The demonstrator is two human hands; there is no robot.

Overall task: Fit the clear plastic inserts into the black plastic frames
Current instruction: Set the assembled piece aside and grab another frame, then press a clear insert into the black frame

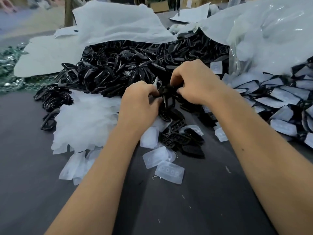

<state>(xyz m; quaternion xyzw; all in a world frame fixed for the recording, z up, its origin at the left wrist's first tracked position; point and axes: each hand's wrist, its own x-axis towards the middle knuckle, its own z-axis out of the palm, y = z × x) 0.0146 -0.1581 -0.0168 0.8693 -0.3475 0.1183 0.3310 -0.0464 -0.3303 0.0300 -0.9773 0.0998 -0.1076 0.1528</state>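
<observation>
A small black plastic frame [166, 97] is pinched by both the left hand [140, 100] and right hand [194, 82]; a thin clear plastic insert [155, 82] should be seated squarely.

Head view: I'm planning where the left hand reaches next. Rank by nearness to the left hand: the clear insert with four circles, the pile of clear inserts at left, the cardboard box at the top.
From the left hand:
1. Pile of clear inserts, just to its left.
2. Clear insert with four circles, below it, toward the person.
3. Cardboard box, far back at the top.
</observation>
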